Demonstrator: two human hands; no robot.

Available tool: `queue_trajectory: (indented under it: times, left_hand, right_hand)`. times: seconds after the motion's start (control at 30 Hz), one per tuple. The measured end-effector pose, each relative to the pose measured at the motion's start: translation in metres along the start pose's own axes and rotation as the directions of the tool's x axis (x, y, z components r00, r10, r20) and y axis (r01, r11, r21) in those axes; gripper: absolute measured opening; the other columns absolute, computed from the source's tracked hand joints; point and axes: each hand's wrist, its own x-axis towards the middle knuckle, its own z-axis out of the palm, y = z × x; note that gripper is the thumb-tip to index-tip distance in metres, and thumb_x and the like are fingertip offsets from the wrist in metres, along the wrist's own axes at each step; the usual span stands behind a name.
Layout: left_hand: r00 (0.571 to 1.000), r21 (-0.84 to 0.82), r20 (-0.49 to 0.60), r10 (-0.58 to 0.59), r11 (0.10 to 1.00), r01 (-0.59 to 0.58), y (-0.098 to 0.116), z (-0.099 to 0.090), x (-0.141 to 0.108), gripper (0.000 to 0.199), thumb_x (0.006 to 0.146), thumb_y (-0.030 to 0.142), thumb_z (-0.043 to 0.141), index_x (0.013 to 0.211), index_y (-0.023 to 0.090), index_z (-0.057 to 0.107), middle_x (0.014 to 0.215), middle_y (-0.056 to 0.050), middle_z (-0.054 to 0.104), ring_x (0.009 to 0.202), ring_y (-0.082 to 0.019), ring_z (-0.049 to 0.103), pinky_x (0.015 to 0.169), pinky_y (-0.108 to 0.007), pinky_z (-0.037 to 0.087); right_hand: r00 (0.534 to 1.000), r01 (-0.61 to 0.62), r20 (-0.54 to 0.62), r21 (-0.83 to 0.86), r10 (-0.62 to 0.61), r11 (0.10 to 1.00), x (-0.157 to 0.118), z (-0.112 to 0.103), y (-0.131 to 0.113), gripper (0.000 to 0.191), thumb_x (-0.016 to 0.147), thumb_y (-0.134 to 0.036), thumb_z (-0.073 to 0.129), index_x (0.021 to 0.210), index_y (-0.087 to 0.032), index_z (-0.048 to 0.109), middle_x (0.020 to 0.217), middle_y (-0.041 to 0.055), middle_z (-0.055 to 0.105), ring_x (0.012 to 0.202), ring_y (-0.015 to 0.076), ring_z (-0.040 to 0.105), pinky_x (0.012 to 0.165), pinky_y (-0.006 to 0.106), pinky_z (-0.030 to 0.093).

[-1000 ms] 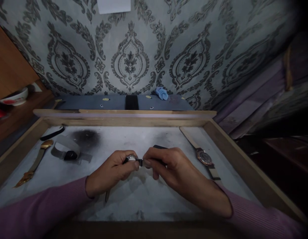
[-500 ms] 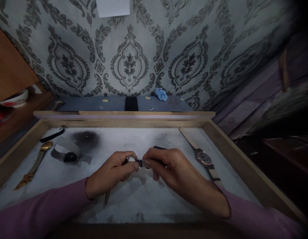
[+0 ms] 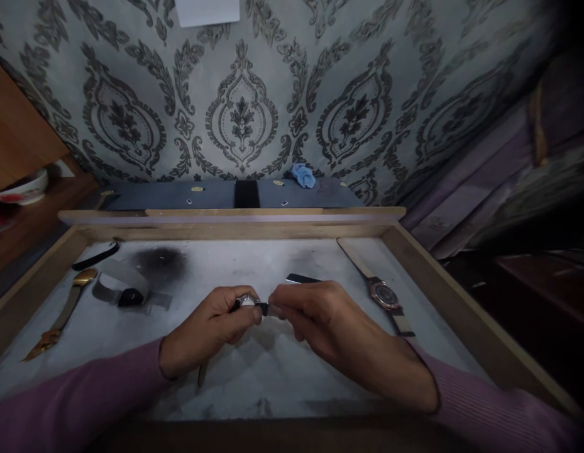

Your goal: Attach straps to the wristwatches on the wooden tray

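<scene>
My left hand [image 3: 220, 324] is closed around a small wristwatch [image 3: 247, 301] with a pale dial and silver case, pinched between thumb and forefinger. A short black piece of its strap [image 3: 263, 308] points to the right. My right hand [image 3: 320, 318] is closed in a pinch at the end of that strap piece. Something small and greyish shows at its fingertips, too little to make out. Behind my right hand lies a flat dark strip [image 3: 301, 278], partly covered. A thin strap-like end [image 3: 202, 374] shows below my left wrist.
Inside the wooden-rimmed tray [image 3: 273, 231], a gold watch [image 3: 85, 277], a grey mesh-band watch [image 3: 131, 297] and a black strap [image 3: 97, 257] lie left. A brown watch [image 3: 385, 296] lies right. Beyond the rim is a crumpled blue cloth [image 3: 303, 176]. A bowl [image 3: 25, 190] stands on a shelf.
My right hand has shifted slightly, with its fingers closer to the strap piece and more tucked in. More of the dark strip behind it shows. The view has moved a little.
</scene>
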Motion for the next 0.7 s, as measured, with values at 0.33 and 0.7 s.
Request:
queue_trajectory:
  times: [0.33, 0.7]
  left_hand:
    - [0.998, 0.086, 0.032, 0.045, 0.995, -0.047, 0.005, -0.001, -0.001, 0.026, 0.086, 0.034, 0.052, 0.068, 0.019, 0.043, 0.057, 0.008, 0.030, 0.050, -0.008, 0.024, 0.047, -0.023, 0.021]
    - [0.994, 0.199, 0.009, 0.113, 0.973, -0.112, 0.016, 0.003, -0.002, 0.022, 0.087, 0.033, 0.050, 0.070, 0.018, 0.048, 0.059, 0.007, 0.033, 0.053, -0.010, 0.027, 0.049, -0.023, 0.023]
  right_hand:
    - [0.995, -0.016, 0.100, -0.028, 0.019, 0.999, -0.002, -0.008, 0.001, 0.024, 0.089, -0.009, 0.044, 0.066, -0.016, 0.045, 0.060, -0.0044, 0.043, 0.055, 0.0078, 0.037, 0.052, 0.021, 0.028]
    - [0.998, 0.004, 0.059, -0.102, 0.002, 0.995, -0.004, -0.015, -0.007, 0.022, 0.087, -0.005, 0.046, 0.069, -0.016, 0.048, 0.058, -0.0046, 0.045, 0.052, 0.0073, 0.039, 0.050, 0.021, 0.027]
